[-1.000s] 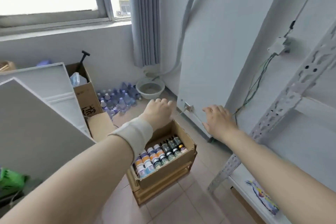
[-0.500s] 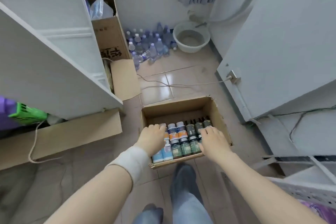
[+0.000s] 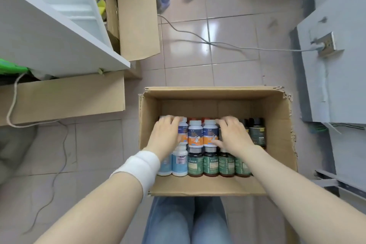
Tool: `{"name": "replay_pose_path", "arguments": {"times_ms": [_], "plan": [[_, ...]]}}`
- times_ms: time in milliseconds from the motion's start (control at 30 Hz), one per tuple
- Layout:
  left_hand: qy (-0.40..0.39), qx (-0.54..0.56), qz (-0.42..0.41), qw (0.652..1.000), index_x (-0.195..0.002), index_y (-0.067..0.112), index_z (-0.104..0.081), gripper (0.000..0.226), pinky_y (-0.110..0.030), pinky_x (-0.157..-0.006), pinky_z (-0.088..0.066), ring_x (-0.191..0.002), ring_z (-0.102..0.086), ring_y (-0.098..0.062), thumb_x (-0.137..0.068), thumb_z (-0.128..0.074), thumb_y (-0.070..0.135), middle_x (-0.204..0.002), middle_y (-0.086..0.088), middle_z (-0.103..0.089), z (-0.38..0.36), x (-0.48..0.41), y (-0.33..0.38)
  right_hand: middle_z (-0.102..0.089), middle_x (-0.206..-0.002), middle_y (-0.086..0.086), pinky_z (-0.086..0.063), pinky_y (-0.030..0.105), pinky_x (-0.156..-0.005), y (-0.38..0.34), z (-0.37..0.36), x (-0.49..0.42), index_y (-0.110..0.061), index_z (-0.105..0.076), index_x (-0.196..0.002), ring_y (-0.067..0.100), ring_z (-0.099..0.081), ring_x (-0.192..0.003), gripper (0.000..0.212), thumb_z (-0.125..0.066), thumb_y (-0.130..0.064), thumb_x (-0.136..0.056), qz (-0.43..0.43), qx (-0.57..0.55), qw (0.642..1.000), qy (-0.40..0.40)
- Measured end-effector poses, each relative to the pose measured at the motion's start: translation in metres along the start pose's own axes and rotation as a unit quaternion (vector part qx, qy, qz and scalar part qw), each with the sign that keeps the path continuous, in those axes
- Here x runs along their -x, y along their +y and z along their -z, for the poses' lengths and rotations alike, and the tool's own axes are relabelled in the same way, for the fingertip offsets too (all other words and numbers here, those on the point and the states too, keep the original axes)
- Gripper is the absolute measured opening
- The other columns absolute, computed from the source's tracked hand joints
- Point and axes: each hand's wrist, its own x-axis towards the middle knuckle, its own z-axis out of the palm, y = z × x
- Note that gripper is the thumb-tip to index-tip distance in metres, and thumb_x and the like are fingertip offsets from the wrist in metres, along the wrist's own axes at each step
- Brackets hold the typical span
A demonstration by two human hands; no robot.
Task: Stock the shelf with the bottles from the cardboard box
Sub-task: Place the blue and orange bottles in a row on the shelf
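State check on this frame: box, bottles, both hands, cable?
cardboard box: open, rim torn, on the floor.
orange-label bottles: capped, in the box.
blue-label bottles: capped, near row.
green-label bottles: capped, near row.
dark bottles: capped, right end.
left hand: in the box, fingers curled over bottle tops; grip unclear.
right hand: same, grip unclear.
cable: slack on the floor, runs to the socket.

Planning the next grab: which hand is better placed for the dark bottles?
Probably the right hand: it lies next to the dark bottles; the left hand sits beyond the orange-labelled bottles.
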Motion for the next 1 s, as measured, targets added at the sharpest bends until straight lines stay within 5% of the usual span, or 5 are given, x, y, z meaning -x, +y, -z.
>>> {"name": "replay_pose_path", "arguments": {"times_ms": [200, 400, 733, 867, 1000], "plan": [[-0.077, -0.034, 0.02, 0.996, -0.136, 0.023, -0.041, 0.051, -0.038, -0.095, -0.035, -0.119, -0.044, -0.032, -0.091, -0.046, 0.047, -0.127, -0.011, -0.053, -0.018, -0.052, -0.015, -0.048, -0.132, 0.012, -0.037, 0.039, -0.097, 0.014, -0.012, -0.049, -0.017, -0.037, -0.136, 0.032, -0.042, -0.122, 0.081, -0.064, -0.061, -0.073, 0.027, 0.002, 0.997, -0.066], [-0.08, 0.188, 0.034, 0.978, -0.114, 0.023, -0.063, 0.033, -0.023, -0.082, -0.039, -0.106, -0.057, -0.019, -0.085, -0.063, 0.038, -0.116, 0.001, -0.065, -0.019, -0.061, -0.032, -0.052, -0.134, 0.009, -0.034, 0.04, -0.098, 0.016, -0.021, -0.057, -0.021, -0.039, -0.135, 0.032, -0.03, -0.131, 0.085, -0.07, -0.059, -0.066, 0.022, -0.062, 0.994, -0.083], [0.05, 0.313, 0.005, 0.949, -0.117, 0.017, -0.063, 0.037, -0.017, -0.084, -0.039, -0.102, -0.054, -0.011, -0.082, -0.069, 0.023, -0.112, -0.002, -0.06, 0.002, -0.024, -0.024, -0.059, -0.119, 0.002, -0.034, 0.029, -0.084, 0.018, -0.013, -0.022, -0.02, -0.05, -0.122, 0.024, -0.047, -0.107, 0.073, -0.085, -0.031, -0.058, 0.043, -0.258, 0.961, 0.093], [0.049, 0.415, 0.008, 0.908, -0.121, 0.018, -0.058, 0.037, -0.016, -0.084, -0.048, -0.1, -0.058, -0.009, -0.085, -0.066, 0.017, -0.117, -0.001, -0.056, 0.03, 0.003, -0.014, -0.051, -0.117, -0.004, -0.041, 0.02, -0.082, 0.015, -0.002, 0.014, -0.039, -0.045, -0.115, 0.011, -0.056, -0.099, 0.069, -0.084, -0.021, -0.062, 0.01, -0.43, 0.898, 0.089], [0.04, 0.519, 0.045, 0.853, -0.122, 0.019, -0.056, 0.035, -0.015, -0.078, -0.051, -0.097, -0.058, -0.002, -0.088, -0.062, 0.02, -0.11, 0.009, -0.06, 0.067, 0.038, 0.005, -0.055, -0.112, -0.01, -0.051, 0.019, -0.078, -0.001, 0.011, 0.067, -0.041, -0.042, -0.118, 0.004, -0.061, -0.095, 0.069, -0.082, -0.016, -0.067, -0.063, -0.625, 0.773, 0.09]]}}
